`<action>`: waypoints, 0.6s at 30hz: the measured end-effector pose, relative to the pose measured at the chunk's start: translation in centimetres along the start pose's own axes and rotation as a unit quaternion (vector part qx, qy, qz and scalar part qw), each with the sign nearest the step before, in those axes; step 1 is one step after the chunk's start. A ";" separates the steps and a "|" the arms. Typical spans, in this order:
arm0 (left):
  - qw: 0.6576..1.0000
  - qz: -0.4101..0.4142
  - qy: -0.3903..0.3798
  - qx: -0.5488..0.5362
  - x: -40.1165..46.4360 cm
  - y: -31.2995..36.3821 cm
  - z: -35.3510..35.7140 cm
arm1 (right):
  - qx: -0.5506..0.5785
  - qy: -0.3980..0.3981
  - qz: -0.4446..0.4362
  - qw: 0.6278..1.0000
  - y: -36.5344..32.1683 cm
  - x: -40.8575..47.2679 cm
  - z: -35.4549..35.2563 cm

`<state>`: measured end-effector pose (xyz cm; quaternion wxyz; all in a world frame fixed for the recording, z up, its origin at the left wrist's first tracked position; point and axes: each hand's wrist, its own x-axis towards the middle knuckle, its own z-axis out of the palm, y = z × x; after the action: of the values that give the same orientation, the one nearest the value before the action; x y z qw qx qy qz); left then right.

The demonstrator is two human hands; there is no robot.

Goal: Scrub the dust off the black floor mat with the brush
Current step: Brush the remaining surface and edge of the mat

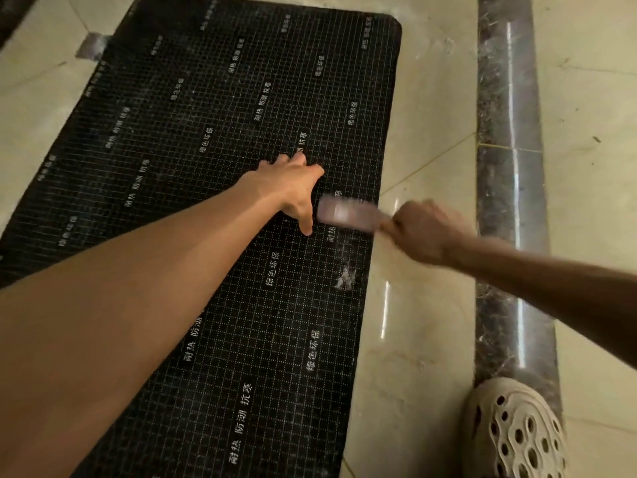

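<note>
So the black floor mat (193, 174) is lying flat on the tiled floor (427, 339), white grid and dusty smears all over. Left hand (293, 188) is spread flat, pressing the mat down. Right hand (427, 232) is wrapped round the brush (344, 213) handle, blurry brush head on the mat's right edge, just beside the left thumb.
</note>
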<state>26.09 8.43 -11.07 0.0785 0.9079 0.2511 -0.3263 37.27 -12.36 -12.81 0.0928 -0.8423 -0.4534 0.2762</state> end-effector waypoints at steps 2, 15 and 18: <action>0.999 0.001 -0.031 0.018 0.1 -0.1 0.0 | 0.060 -0.064 -0.010 0.996 -0.7 -3.4 3.1; 1.000 0.011 -0.003 -0.020 0.4 -1.1 0.2 | -0.072 -0.036 -0.018 0.997 1.8 0.4 -2.3; 1.000 0.022 0.011 -0.003 0.3 -0.8 0.4 | -0.002 -0.060 -0.008 0.998 0.9 -0.2 -0.5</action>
<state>25.69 9.12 -11.60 0.0859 0.9166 0.2328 -0.3134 38.08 -12.97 -12.67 0.0662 -0.8209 -0.4650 0.3250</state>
